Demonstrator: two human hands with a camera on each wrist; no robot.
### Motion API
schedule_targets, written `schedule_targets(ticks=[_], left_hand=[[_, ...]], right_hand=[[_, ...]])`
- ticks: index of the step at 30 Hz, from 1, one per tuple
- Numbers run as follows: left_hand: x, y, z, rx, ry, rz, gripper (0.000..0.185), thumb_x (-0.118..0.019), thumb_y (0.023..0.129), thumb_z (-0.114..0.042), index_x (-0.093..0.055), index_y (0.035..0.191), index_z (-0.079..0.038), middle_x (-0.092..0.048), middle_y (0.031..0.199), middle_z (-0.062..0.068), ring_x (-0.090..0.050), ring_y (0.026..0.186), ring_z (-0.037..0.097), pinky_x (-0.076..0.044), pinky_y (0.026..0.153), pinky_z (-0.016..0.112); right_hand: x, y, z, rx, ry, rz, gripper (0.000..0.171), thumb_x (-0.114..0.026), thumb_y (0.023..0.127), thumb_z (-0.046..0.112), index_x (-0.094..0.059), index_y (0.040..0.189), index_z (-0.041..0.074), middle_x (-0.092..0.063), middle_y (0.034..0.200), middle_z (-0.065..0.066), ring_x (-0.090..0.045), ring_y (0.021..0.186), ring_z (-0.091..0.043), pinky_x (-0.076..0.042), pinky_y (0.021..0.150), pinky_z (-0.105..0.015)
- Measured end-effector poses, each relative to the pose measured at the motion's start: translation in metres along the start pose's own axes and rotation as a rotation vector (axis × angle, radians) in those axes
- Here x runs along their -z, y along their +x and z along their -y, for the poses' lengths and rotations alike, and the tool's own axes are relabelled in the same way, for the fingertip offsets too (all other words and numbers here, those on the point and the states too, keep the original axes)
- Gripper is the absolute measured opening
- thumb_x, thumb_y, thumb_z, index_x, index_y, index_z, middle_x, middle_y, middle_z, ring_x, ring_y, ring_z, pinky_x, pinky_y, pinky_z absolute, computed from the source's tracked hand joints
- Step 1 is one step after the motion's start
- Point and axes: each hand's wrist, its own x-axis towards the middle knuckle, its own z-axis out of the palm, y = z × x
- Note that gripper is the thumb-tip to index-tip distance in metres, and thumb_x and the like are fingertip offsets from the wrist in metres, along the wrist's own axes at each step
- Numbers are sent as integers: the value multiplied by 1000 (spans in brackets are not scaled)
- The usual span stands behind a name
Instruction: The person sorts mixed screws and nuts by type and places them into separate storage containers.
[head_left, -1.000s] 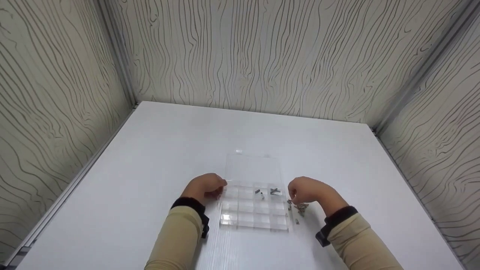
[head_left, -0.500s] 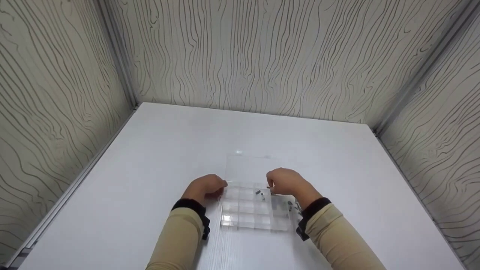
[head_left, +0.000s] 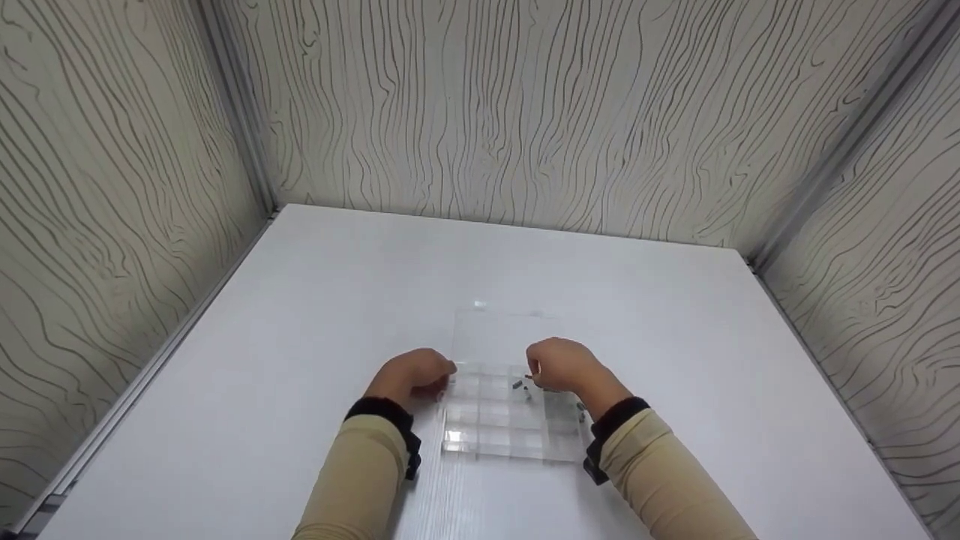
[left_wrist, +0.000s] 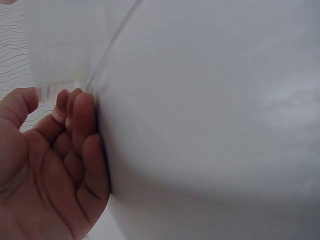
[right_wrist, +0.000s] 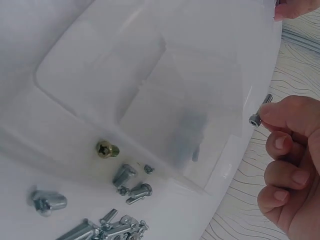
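Note:
A clear compartment box (head_left: 495, 453) lies on the white table, its transparent lid (head_left: 499, 334) opened flat toward the back. My left hand (head_left: 414, 370) holds the box's left side near the hinge; in the left wrist view the thumb (left_wrist: 29, 99) meets a clear corner, with curled fingers beside it. Over the back right compartments, my right hand (head_left: 566, 365) pinches a silver socket-head bolt (right_wrist: 260, 111) between thumb and forefinger. Small metal pieces (head_left: 517, 385) lie in a back compartment. The compartment under my right hand is partly hidden.
Beside the box's right wall, several loose silver bolts and screws (right_wrist: 120, 229) lie in a pile, with a brass-coloured cross-head screw (right_wrist: 105, 149) near the wall. Wood-patterned panels (head_left: 480, 112) enclose the table at the back and sides.
My right hand has moved left from the loose pile to above the back compartments, carrying the bolt. My left hand has stayed at the box's left side.

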Motion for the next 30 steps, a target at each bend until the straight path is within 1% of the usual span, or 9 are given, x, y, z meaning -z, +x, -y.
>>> schedule_targets(ticks=[3, 6, 9, 13, 17, 22, 25, 27, 30], left_hand=[[-1, 0, -1, 0, -1, 1, 39, -42, 88, -32, -51, 57, -10, -50, 56, 4, -45, 50, 17, -39, 52, 30], [0, 0, -2, 16, -10, -4, 38, -43, 88, -33, -54, 60, -9, -52, 58, 4, -47, 51, 17, -40, 52, 31], [1, 0, -2, 19, -10, 1, 37, -43, 87, -33, -56, 62, -8, -54, 59, 4, -47, 51, 17, -40, 52, 30], [3, 0, 0, -3, 0, 23, 37, -41, 87, -31, -57, 63, -8, -56, 59, 4, -45, 49, 16, -37, 48, 28], [3, 0, 1, -15, -10, 32, 36, -42, 86, -30, -57, 63, -7, -56, 59, 5, -45, 48, 16, -36, 47, 27], [3, 0, 1, -19, -13, 33, 36, -42, 86, -29, -54, 60, -8, -54, 57, 4, -44, 48, 15, -36, 47, 27], [2, 0, 1, -10, 0, 24, 37, -42, 87, -31, -53, 59, -9, -52, 56, 3, -43, 47, 15, -37, 48, 28], [3, 0, 0, -13, 12, 22, 37, -42, 87, -31, -53, 59, -9, -52, 56, 3, -43, 47, 16, -37, 48, 28], [3, 0, 0, -12, 12, 24, 38, -42, 87, -32, -54, 60, -9, -52, 56, 3, -44, 47, 16, -37, 48, 28]], right_hand=[[0, -4, -6, -25, 19, -11, 11, -63, 74, 18, -55, 67, 19, -51, 66, 8, -46, 59, -11, -40, 55, -30], [3, -11, -15, -43, 49, -37, 11, -63, 75, 17, -55, 67, 18, -51, 66, 8, -47, 60, -12, -40, 56, -31], [6, -19, -25, -75, 65, -37, 12, -63, 76, 16, -55, 68, 18, -51, 67, 7, -47, 61, -11, -40, 56, -31], [7, -28, -38, -112, 67, 0, 12, -61, 78, 16, -55, 68, 18, -52, 68, 7, -47, 60, -11, -40, 55, -30], [7, -35, -45, -128, 51, 27, 12, -62, 75, 14, -56, 65, 16, -52, 65, 6, -47, 58, -12, -40, 54, -31], [2, -44, -48, -252, 72, 115, 9, -65, 69, 12, -58, 63, 13, -52, 59, 2, -48, 54, -15, -41, 51, -31], [-5, -49, -49, -336, 88, 172, 9, -65, 70, 14, -59, 64, 11, -53, 59, 1, -48, 54, -16, -40, 51, -31], [-11, -51, -50, -366, 90, 186, 8, -64, 70, 13, -58, 65, 10, -53, 59, 0, -48, 54, -17, -39, 50, -31], [-17, -53, -51, -386, 88, 186, 7, -62, 70, 10, -57, 65, 10, -52, 60, -1, -47, 54, -18, -38, 49, -31]])
